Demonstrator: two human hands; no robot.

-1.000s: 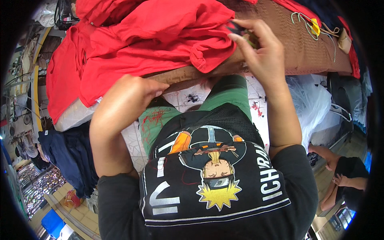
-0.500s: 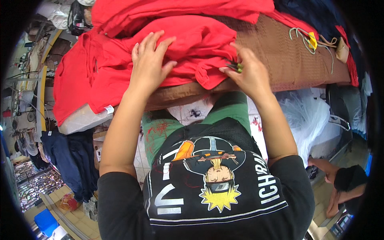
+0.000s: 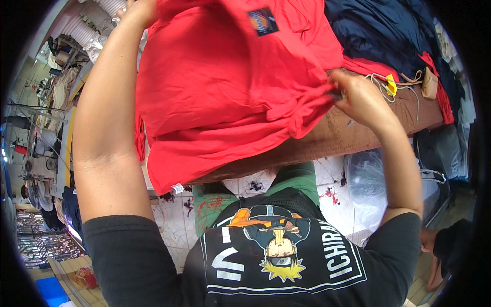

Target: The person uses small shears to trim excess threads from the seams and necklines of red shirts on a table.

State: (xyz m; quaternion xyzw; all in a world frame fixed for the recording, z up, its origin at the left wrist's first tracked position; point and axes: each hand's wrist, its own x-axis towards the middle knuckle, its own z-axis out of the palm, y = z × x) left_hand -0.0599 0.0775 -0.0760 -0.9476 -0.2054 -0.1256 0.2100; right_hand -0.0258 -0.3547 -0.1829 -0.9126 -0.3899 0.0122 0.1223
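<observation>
A red knit garment (image 3: pixel 204 97) is spread and partly lifted over the padded brown surface, with a dark printed patch (image 3: pixel 262 22) on it and a small white tag at its lower left corner. My left hand (image 3: pixel 139 9), at the top edge and partly cut off, is closed on the garment's far left part. My right hand (image 3: pixel 359 97) pinches bunched red cloth at the garment's right side. A small dark tool, seen earlier as snips with a yellow-green part, shows only slightly between its fingers.
Brown quilted padding (image 3: pixel 353 133) lies under the garment. Dark navy cloth (image 3: pixel 378 36) is heaped at the far right, near a yellow piece (image 3: pixel 391 86) with cords and a tan pouch (image 3: pixel 429 83). Clear plastic (image 3: pixel 365 179) sits below right. Another person (image 3: pixel 450 248) is at the lower right.
My left hand has gone from lying on the cloth to the far left, raising and spreading the garment. The right hand has moved right, pulling bunched cloth. The printed patch now shows.
</observation>
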